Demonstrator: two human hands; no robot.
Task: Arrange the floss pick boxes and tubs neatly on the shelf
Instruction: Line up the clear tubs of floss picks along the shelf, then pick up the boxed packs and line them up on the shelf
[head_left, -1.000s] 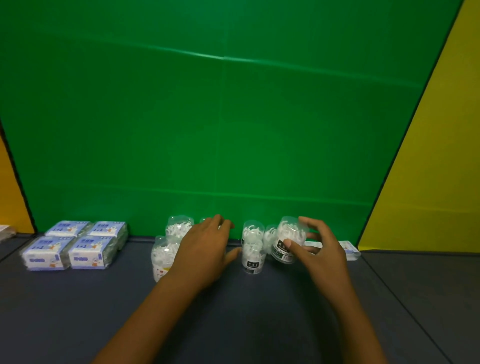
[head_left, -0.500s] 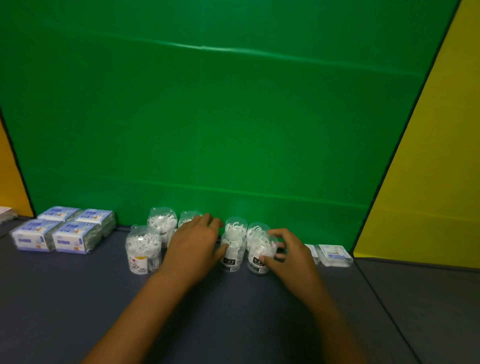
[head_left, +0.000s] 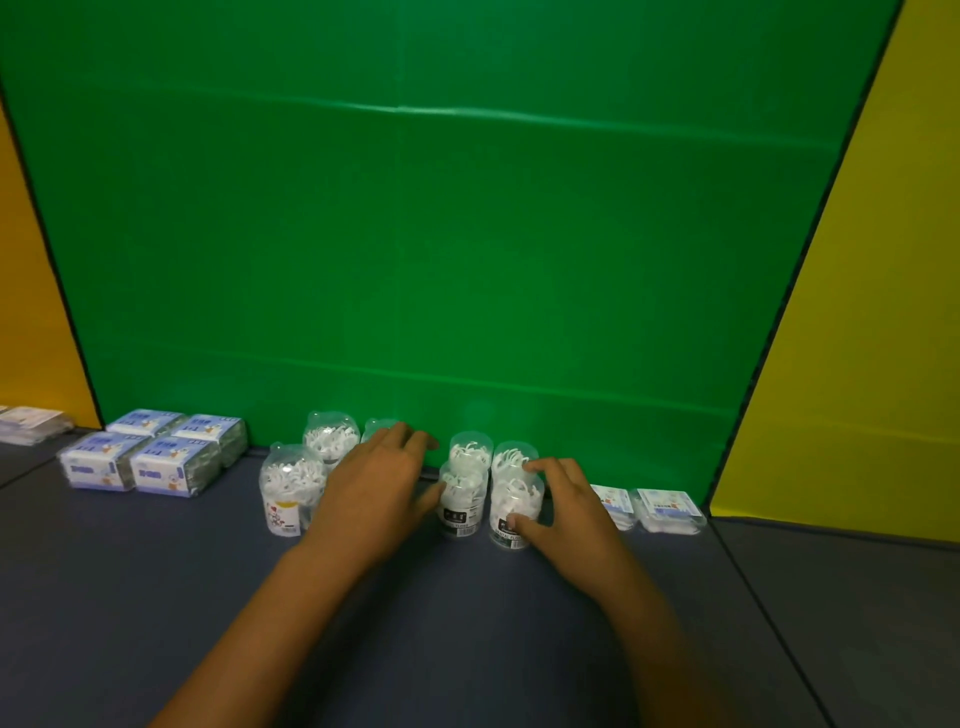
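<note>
Head view. Dark shelf (head_left: 156, 597), green backdrop (head_left: 415, 234) behind.

Left hand (head_left: 371, 491): fingers extended and relaxed, lying over the left tubs; thumb touches the front black-label tub (head_left: 462, 501). Nothing gripped.

Right hand (head_left: 566, 506): thumb and fingers curled round the right front tub (head_left: 511, 506), which stands upright on the shelf just beside the black-label tub.

Two more tubs (head_left: 470, 451) stand behind that pair. Left cluster: front tub (head_left: 288, 486), rear tub (head_left: 330, 439).

Four blue boxes (head_left: 150, 457), two by two, far left. Two flat packs (head_left: 667, 509) right of the right hand.
</note>
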